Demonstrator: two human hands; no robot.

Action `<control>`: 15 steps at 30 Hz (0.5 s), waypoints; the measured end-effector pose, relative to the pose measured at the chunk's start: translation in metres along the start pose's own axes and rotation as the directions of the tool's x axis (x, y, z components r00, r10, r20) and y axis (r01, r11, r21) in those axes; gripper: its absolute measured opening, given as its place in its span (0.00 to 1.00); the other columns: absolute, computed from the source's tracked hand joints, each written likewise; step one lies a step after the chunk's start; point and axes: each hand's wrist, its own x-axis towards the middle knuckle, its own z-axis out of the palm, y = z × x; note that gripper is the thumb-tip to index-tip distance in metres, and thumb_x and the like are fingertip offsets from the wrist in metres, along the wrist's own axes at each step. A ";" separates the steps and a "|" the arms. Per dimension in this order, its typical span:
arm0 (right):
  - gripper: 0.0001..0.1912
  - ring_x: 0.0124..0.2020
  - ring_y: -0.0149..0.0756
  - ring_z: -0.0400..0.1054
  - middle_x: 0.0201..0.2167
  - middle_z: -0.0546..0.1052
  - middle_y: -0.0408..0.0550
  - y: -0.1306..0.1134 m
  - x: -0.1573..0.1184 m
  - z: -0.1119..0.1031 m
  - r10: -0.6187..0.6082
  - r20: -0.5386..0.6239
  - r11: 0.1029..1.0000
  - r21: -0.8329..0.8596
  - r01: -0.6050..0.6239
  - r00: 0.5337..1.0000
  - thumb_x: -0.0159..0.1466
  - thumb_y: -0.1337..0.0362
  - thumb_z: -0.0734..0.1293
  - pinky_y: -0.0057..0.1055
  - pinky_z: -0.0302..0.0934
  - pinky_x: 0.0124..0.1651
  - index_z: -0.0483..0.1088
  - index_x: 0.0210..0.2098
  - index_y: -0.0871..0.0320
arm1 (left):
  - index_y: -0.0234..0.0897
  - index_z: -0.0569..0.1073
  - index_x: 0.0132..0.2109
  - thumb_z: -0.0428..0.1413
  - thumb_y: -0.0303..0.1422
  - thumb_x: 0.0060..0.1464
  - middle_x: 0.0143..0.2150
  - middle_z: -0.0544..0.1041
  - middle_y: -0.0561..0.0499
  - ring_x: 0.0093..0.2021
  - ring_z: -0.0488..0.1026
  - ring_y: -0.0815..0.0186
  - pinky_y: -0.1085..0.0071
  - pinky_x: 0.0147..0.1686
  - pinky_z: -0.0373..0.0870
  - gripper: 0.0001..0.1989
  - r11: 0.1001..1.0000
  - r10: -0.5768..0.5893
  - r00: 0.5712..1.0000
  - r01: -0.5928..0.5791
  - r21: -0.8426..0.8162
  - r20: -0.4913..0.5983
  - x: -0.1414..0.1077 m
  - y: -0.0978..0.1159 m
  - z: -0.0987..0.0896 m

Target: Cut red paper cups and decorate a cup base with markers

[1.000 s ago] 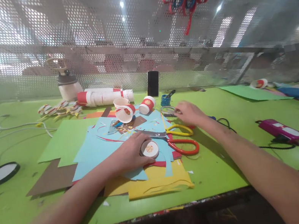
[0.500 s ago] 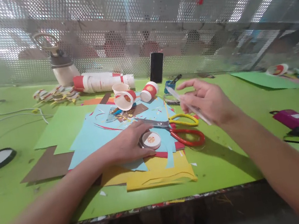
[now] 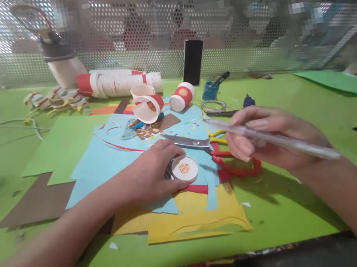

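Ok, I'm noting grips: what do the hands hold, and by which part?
Right hand: clear pen, near its tip. Left hand: round white piece, by its rim.

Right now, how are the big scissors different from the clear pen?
The scissors lie down; the pen is up in the right hand. The scissors have red and yellow handles; the pen looks pale and see-through. The scissors have wide metal blades; the pen is one thin stick. Both are long.
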 end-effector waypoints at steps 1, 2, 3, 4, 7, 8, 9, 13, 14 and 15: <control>0.06 0.22 0.36 0.69 0.18 0.75 0.41 0.001 0.002 -0.001 -0.007 -0.009 1.000 0.020 0.007 1.000 0.58 0.59 0.71 0.34 0.64 0.27 0.79 0.35 0.48 | 0.36 0.69 0.50 0.62 0.41 0.52 0.51 0.71 0.44 0.52 0.68 0.54 0.60 0.49 0.67 0.22 1.000 -0.021 1.000 0.021 -0.002 -0.005 0.000 0.000 0.001; 0.06 0.22 0.36 0.70 0.18 0.75 0.41 0.003 0.003 -0.001 -0.012 -0.022 0.999 0.034 0.013 1.000 0.58 0.58 0.71 0.34 0.64 0.27 0.80 0.34 0.48 | 0.37 0.68 0.50 0.62 0.41 0.51 0.50 0.71 0.44 0.51 0.68 0.55 0.60 0.48 0.67 0.22 0.999 -0.039 0.999 0.039 -0.002 -0.009 0.000 0.000 0.001; 0.06 0.23 0.36 0.71 0.19 0.76 0.41 0.004 0.004 -0.002 -0.014 -0.035 0.999 0.044 0.015 0.999 0.58 0.57 0.71 0.34 0.65 0.28 0.80 0.34 0.48 | 0.37 0.68 0.50 0.63 0.41 0.50 0.50 0.71 0.45 0.49 0.69 0.55 0.61 0.47 0.67 0.23 0.998 -0.057 0.998 0.057 -0.001 -0.014 0.000 0.001 0.002; 0.06 0.24 0.36 0.72 0.20 0.76 0.41 0.005 0.004 -0.002 -0.013 -0.045 0.999 0.051 0.015 0.999 0.57 0.57 0.71 0.34 0.66 0.29 0.80 0.34 0.48 | 0.38 0.67 0.49 0.63 0.41 0.49 0.48 0.71 0.46 0.47 0.69 0.56 0.61 0.45 0.67 0.23 0.997 -0.072 0.997 0.072 0.000 -0.019 0.000 0.001 0.003; 0.10 0.27 0.36 0.74 0.25 0.80 0.41 0.007 0.004 -0.002 0.011 -0.057 0.999 0.051 -0.008 0.998 0.56 0.55 0.72 0.36 0.68 0.33 0.79 0.37 0.47 | 0.38 0.67 0.44 0.63 0.42 0.48 0.43 0.71 0.48 0.41 0.69 0.58 0.63 0.39 0.67 0.21 0.994 -0.109 0.994 0.109 0.003 -0.029 0.001 0.002 0.004; 0.11 0.28 0.37 0.75 0.28 0.81 0.41 0.008 0.004 -0.001 0.017 -0.057 0.999 0.053 -0.014 0.998 0.56 0.55 0.72 0.37 0.68 0.35 0.79 0.39 0.47 | 0.38 0.67 0.42 0.63 0.43 0.47 0.42 0.71 0.49 0.40 0.69 0.58 0.63 0.38 0.66 0.20 0.993 -0.117 0.993 0.117 0.012 -0.035 0.001 0.003 0.004; 0.13 0.29 0.38 0.75 0.30 0.82 0.41 0.009 0.004 0.000 0.019 -0.058 0.998 0.059 -0.016 0.998 0.56 0.55 0.73 0.38 0.69 0.36 0.79 0.40 0.46 | 0.38 0.66 0.41 0.63 0.44 0.47 0.41 0.71 0.49 0.40 0.68 0.58 0.63 0.38 0.66 0.20 0.992 -0.122 0.992 0.123 0.028 -0.043 0.002 0.004 0.005; 0.15 0.32 0.38 0.76 0.32 0.81 0.41 0.012 0.003 0.007 0.015 -0.046 0.998 0.064 -0.012 0.999 0.54 0.60 0.76 0.38 0.69 0.40 0.77 0.41 0.45 | 0.38 0.66 0.41 0.62 0.44 0.48 0.42 0.71 0.46 0.43 0.69 0.55 0.59 0.41 0.67 0.20 0.986 -0.122 0.990 0.128 0.110 -0.065 0.002 0.007 0.007; 0.14 0.33 0.38 0.75 0.31 0.81 0.42 0.013 0.002 0.008 0.016 -0.040 0.999 0.052 -0.014 0.999 0.54 0.60 0.76 0.38 0.68 0.40 0.77 0.41 0.46 | 0.37 0.66 0.43 0.62 0.43 0.49 0.44 0.72 0.45 0.45 0.69 0.53 0.58 0.44 0.67 0.20 0.985 -0.111 0.991 0.119 0.123 -0.071 0.001 0.009 0.008; 0.14 0.33 0.38 0.75 0.31 0.81 0.42 0.014 0.002 0.010 0.014 -0.034 0.999 0.041 -0.013 0.999 0.55 0.60 0.76 0.37 0.68 0.40 0.77 0.41 0.47 | 0.37 0.66 0.46 0.61 0.42 0.50 0.46 0.72 0.43 0.48 0.69 0.52 0.57 0.46 0.67 0.21 0.986 -0.093 0.993 0.102 0.129 -0.074 0.000 0.010 0.008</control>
